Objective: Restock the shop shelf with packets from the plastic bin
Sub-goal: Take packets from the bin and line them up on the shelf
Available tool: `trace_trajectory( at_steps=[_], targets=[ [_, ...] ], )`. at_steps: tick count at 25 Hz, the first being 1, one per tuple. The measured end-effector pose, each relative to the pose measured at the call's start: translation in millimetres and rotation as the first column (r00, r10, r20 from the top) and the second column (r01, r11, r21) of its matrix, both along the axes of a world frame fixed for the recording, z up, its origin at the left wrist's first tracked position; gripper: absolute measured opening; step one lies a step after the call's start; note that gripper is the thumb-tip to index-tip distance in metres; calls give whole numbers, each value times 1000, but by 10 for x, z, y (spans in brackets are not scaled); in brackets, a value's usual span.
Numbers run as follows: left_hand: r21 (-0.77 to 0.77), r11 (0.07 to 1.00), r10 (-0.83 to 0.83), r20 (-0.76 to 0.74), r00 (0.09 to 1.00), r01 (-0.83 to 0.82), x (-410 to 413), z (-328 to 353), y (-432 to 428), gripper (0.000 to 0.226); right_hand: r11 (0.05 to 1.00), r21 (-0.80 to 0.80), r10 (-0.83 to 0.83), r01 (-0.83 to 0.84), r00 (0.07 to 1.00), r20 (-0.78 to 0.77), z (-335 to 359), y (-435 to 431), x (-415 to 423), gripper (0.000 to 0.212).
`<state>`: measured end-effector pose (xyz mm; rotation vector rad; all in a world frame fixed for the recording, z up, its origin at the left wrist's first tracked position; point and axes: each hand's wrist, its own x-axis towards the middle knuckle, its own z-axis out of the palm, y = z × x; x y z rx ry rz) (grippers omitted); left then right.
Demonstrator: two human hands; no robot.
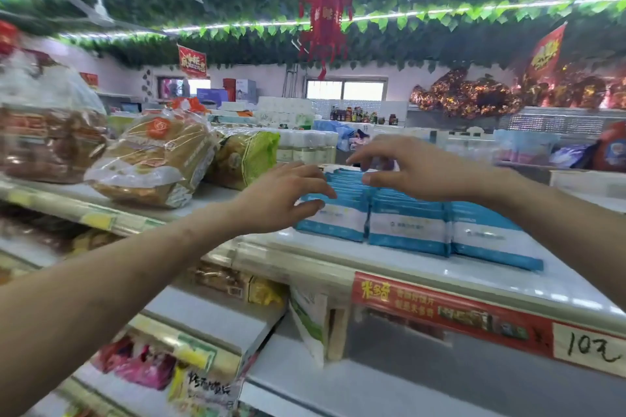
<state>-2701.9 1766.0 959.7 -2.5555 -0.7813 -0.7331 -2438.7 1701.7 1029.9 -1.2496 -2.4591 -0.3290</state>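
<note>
Blue-and-white packets point(406, 227) stand in three rows on the white top shelf point(440, 278). My left hand point(284, 196) rests against the left side of the leftmost row, its fingertips touching the packet tops. My right hand point(406, 169) hovers over the back of the rows, fingers curved down and touching the rear packets; whether it pinches one is hard to tell. The plastic bin is not in view.
Bagged bread loaves point(155, 159) and a green bag point(247, 156) lie on the shelf to the left. A red price strip marked 10 point(474, 315) runs along the shelf edge. Lower shelves point(203, 325) hold more packaged goods. A red lantern point(323, 20) hangs overhead.
</note>
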Motion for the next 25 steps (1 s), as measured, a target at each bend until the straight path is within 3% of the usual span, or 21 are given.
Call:
trace_trajectory(
  at_steps=[6, 10, 12, 14, 19, 22, 25],
  targets=[
    [-135, 922, 373, 55, 926, -363, -1660, -328, -848, 26, 943, -116, 316, -312, 948, 18, -470, 271, -1509, 37],
    [-263, 739, 642, 0, 766, -620, -2564, -638, -1609, 34, 849, -206, 505, -487, 862, 46, -893, 280, -2571, 42],
    [-288, 677, 701, -25, 712, -677, -2786, -758, -1884, 35, 826, -264, 530, -498, 846, 63, -1098, 279, -2867, 45],
    [-350, 547, 796, -66, 602, -761, -3108, -1045, -2382, 30, 728, -368, 641, -579, 765, 66, -1507, 72, -3386, 44],
    [-526, 254, 883, -217, 417, -812, -3345, -2095, -3112, 32, 562, -623, 757, -545, 642, 121, -2983, -349, -4039, 35],
    [-625, 128, 861, -315, 399, -770, -3216, -2754, -3352, 32, 523, -734, 773, -434, 604, 194, -3840, -534, -4159, 35],
    [-674, 46, 847, -365, 386, -738, -3109, -3263, -3499, 33, 546, -750, 757, -374, 604, 251, -4388, -668, -4174, 43]
  ],
)
